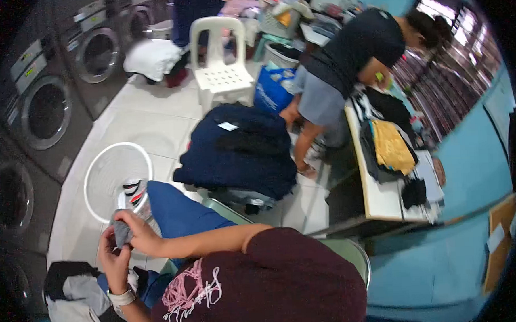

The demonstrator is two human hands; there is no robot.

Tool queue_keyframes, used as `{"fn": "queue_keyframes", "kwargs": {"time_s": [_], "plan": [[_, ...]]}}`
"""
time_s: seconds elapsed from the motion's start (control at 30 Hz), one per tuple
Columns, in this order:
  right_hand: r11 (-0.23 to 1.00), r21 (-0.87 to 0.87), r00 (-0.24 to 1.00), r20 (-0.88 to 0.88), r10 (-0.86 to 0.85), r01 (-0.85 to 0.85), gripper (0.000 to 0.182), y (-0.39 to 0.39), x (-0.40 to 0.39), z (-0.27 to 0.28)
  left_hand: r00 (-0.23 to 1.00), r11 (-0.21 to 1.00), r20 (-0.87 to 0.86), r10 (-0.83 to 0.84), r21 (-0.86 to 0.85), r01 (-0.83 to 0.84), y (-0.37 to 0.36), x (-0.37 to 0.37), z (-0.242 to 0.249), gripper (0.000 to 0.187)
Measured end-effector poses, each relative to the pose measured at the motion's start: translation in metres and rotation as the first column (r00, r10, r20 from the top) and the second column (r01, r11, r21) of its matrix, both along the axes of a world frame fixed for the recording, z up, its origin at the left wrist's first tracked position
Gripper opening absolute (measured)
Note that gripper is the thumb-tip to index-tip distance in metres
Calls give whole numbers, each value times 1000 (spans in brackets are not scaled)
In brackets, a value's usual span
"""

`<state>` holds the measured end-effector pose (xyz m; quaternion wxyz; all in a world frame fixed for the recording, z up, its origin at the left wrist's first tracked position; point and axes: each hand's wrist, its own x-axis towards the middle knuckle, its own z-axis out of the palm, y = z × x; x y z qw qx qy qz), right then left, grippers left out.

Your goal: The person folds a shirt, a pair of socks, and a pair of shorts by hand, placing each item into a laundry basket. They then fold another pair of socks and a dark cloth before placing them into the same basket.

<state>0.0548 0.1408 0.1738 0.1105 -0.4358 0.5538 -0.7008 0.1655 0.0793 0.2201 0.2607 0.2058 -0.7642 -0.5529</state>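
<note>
Both of my hands come together at the left, above the edge of a white basket [149, 166]. My right hand [135, 231] grips a small grey sock-like cloth [123, 232] from one side. From the other side my left hand [112, 253], with a pale band at its wrist, pinches the same cloth. Inside the basket lie a few small black, white and red pieces. A blue fabric item [182, 213] is close beside my right forearm. Below my left hand sits a pile of white, grey and black clothes [77, 307].
A large dark navy heap of clothes [240, 144] stands in the middle. Front-loading washers [46, 112] line the left wall. Behind the heap are a white plastic chair [222, 76] and a blue bag [272, 91]. A person [351, 56] bends beside a table [381, 204] with folded clothes.
</note>
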Motion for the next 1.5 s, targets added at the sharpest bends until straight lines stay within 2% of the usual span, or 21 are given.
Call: {"fn": "queue_keyframes", "kwargs": {"time_s": [0.17, 0.23, 0.33, 0.4, 0.47, 0.53, 0.6, 0.63, 0.7, 0.83, 0.87, 0.9, 0.93, 1.07, 1.13, 1.17, 1.23, 1.37, 1.43, 1.47, 1.5], "plan": [[998, 61, 1000, 13, 23, -24, 31, -8, -1, -10, 947, 955, -135, 292, -15, -296, 12, -4, -10, 20], [971, 231, 996, 77, 42, -59, 30, -9, -2, -18, 932, 940, -179, 316, -72, -333, 10, -7, -24, 15], [954, 275, 981, 181, 69, -118, 27, -13, -5, -31, 920, 932, -181, 347, -44, -360, 9, -10, -35, 14], [934, 313, 965, 245, 93, -169, 26, -18, -9, -43, 904, 910, -249, 348, 321, -262, 5, -10, -39, 13], [899, 402, 954, 294, 54, -175, 21, -24, -11, -58, 911, 867, -249, 330, 462, -188, 5, -11, -37, 12], [924, 319, 897, 440, 53, -210, 20, -32, -10, -73, 938, 739, -223, 265, 672, -49, 6, -11, -33, 11], [923, 275, 766, 643, 33, -271, 22, -31, -12, -72, 972, 847, -158, 176, 527, -68, 14, -11, -21, 14], [919, 277, 763, 645, 38, -280, 22, -30, -9, -70, 993, 930, -77, 92, 364, -57, 16, -10, -18, 19], [933, 255, 753, 658, 26, -256, 31, -27, -6, -66, 991, 950, -67, 115, 300, -90, 11, -11, -33, 25], [950, 273, 906, 422, 24, -152, 35, -23, 5, -64, 935, 858, 26, 354, 389, -336, -2, -12, -70, 25], [957, 272, 950, 312, 12, -101, 31, -20, 4, -54, 913, 914, -51, 405, -1, -405, -10, -13, -87, 28], [957, 269, 949, 316, 22, -112, 31, -15, 4, -44, 895, 808, -142, 422, -388, -442, -14, -12, -95, 31], [937, 334, 971, 237, 20, -101, 30, -10, 3, -35, 894, 895, 40, 447, -14, -446, -5, -13, -81, 35], [942, 332, 992, 125, 13, -55, 27, -8, 3, -29, 899, 904, 117, 422, 25, -428, 3, -10, -62, 31], [944, 327, 995, 103, 16, -49, 27, -9, 1, -32, 880, 879, 7, 476, 40, -476, -2, -5, -75, 29], [961, 276, 998, 55, -41, 24, 25, -12, 0, -35, 880, 879, 8, 475, 40, -475, -4, -2, -78, 29], [969, 226, 994, 20, -103, 96, 23, -13, -5, -41, 898, 828, -151, 413, -348, -439, -3, 1, -64, 29], [937, 339, 991, 64, -117, 89, 16, -17, -15, -45, 933, 873, -132, 335, -330, -360, 4, 2, -59, 28], [926, 345, 988, -31, -149, 151, 16, -19, -22, -56, 972, 970, -80, 220, -90, -227, 6, 3, -61, 25], [942, 314, 993, -25, -117, 119, 16, -20, -25, -62, 972, 966, 47, 232, 109, -236, 8, 8, -57, 22], [957, 280, 998, -16, -68, 70, 15, -23, -25, -65, 982, 933, -9, 190, 313, -178, 10, 14, -58, 20]]}}
